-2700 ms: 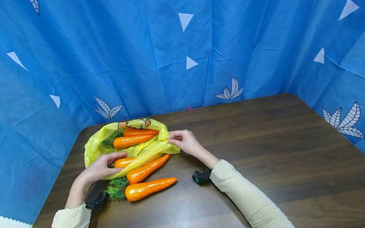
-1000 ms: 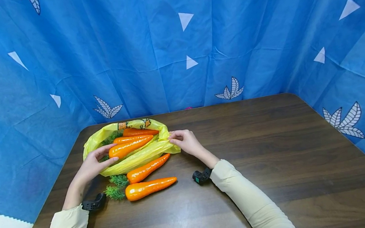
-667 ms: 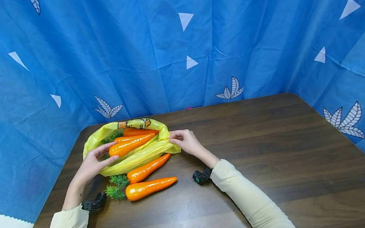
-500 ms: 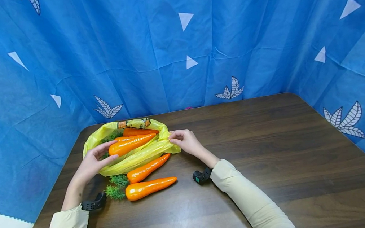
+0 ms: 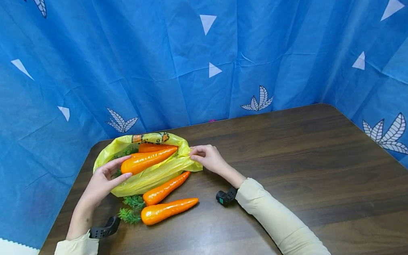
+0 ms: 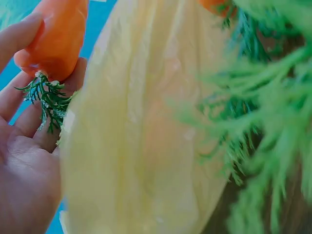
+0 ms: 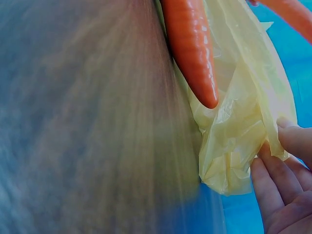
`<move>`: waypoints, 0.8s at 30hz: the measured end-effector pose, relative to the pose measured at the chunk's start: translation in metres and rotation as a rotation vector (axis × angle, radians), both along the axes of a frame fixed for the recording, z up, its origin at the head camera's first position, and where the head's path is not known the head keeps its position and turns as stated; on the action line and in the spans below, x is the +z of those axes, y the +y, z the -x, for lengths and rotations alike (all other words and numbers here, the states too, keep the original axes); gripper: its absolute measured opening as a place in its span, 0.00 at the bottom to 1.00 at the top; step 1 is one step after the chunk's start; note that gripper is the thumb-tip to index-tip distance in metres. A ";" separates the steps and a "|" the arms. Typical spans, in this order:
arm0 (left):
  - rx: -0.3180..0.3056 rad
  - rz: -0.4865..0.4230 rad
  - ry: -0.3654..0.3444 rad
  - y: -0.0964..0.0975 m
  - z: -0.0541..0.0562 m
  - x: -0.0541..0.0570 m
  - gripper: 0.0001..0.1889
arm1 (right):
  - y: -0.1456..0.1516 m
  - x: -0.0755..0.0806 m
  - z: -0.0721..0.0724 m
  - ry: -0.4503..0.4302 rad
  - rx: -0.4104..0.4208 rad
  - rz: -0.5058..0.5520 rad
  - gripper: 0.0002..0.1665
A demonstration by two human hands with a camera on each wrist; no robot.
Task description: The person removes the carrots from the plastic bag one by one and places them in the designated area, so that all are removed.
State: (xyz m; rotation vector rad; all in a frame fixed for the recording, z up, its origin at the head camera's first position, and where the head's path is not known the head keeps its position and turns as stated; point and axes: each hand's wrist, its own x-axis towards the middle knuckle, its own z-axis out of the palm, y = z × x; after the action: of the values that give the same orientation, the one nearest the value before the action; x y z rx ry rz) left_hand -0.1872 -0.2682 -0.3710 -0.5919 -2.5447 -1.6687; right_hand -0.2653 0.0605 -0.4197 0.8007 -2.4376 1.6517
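- The held carrot has moved from the front rim of the yellow bag, where it lay a few seconds ago, up and back over the bag's mouth; the left hand has shifted with it.
- That hand, at the bag's left end, is clamped on the carrot's thick end, thumb on one side and fingers on the other; the tip points toward the bag's right end.
- At the bag's right end, the right hand pinches the plastic between thumb and fingers, as it did before.
- Inside the bag, toward its back, lies the rear carrot; a strip of another carrot shows behind the held one. Whether the held one touches it cannot be told.
- In front of the bag, the upper loose carrot lies close to its wall, and the lower loose carrot a little farther out, with green leaves toward the bag's left.
- The brown counter carries the bag; a blue curtain hangs behind it.
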 end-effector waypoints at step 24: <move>-0.051 0.044 0.022 0.022 -0.036 0.012 0.24 | 0.000 0.000 0.001 0.006 -0.002 0.016 0.03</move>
State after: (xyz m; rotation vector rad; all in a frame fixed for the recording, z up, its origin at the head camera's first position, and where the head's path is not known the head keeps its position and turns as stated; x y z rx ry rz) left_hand -0.1513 -0.2460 -0.3587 -0.6805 -2.5786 -1.6153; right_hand -0.2663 0.0609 -0.4194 0.8003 -2.4175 1.6631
